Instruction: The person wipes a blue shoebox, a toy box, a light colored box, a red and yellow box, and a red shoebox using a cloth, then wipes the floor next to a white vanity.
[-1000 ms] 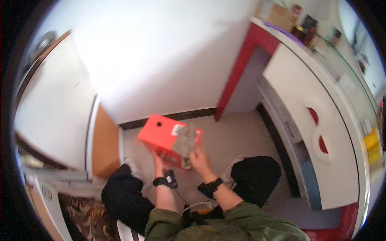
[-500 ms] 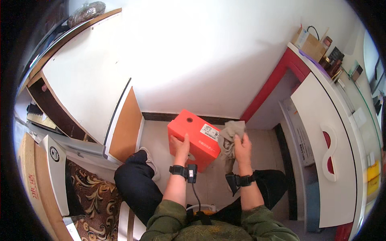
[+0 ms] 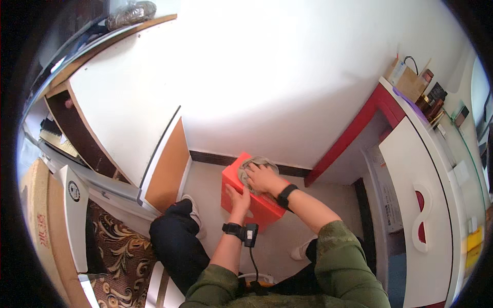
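Observation:
A red cardboard box (image 3: 232, 177) stands on the floor between my legs, close to the far wall. My left hand (image 3: 239, 201) grips its near left side, with the thumb up by the top edge. On the box's top lies a crumpled grey-beige cloth (image 3: 244, 177), pressed down under my right hand (image 3: 265, 180). The fingers of that hand are partly spread over the cloth, which bunches up around them. My right hand and the cloth cover most of the top face and the label there.
At left stand a white cabinet (image 3: 123, 97) with a brown board (image 3: 165, 161) and some upright cartons (image 3: 43, 220). A white-and-red drawer unit (image 3: 405, 169) bounds the right side. Small items and a small cardboard box (image 3: 408, 82) sit on top of it.
My right hand has carried the cloth leftward from beside the box onto its top. The left hand keeps its hold on the near side. The whole view has shifted slightly.

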Demonstrator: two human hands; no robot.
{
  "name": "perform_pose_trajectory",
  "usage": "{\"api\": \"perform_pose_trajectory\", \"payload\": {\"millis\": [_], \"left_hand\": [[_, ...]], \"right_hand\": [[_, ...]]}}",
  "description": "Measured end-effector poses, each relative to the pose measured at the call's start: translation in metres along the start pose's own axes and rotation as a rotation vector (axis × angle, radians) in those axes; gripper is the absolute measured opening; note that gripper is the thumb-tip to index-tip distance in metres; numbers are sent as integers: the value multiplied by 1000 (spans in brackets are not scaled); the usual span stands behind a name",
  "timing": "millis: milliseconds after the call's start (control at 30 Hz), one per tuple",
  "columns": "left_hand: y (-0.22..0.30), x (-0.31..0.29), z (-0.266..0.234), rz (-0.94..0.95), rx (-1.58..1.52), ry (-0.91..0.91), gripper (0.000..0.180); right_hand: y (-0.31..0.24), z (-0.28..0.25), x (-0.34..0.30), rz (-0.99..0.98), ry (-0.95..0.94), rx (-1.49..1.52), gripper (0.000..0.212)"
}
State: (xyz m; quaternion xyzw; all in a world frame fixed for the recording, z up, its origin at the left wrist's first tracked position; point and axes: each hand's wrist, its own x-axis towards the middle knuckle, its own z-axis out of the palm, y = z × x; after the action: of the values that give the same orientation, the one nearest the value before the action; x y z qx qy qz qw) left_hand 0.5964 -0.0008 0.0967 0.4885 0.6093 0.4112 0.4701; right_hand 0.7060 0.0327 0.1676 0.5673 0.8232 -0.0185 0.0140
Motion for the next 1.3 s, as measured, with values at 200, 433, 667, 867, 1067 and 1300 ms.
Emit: {"api": "perform_pose_trajectory", "payload": {"millis": [200, 433, 667, 867, 1067, 1300], "left_hand": [[-2, -6, -10, 161, -3, 59, 85], [-12, 8, -13, 42, -32, -37, 87], [-39, 57, -7, 257, -103, -309, 63], [9, 54, -6, 335, 372, -488, 60], [4, 62, -28, 358, 385, -556, 102], [33, 28, -27, 256, 586, -610, 116]], "right_hand": [[-34, -9, 55, 15, -52, 34, 31], [5, -57, -11, 287, -106, 644, 41], [41, 16, -96, 382, 87, 562, 42], [-37, 25, -143, 278, 343, 730, 34], [-97, 47, -130, 161, 526, 821, 47], [-37, 49, -134, 370, 510, 1207, 32]]}}
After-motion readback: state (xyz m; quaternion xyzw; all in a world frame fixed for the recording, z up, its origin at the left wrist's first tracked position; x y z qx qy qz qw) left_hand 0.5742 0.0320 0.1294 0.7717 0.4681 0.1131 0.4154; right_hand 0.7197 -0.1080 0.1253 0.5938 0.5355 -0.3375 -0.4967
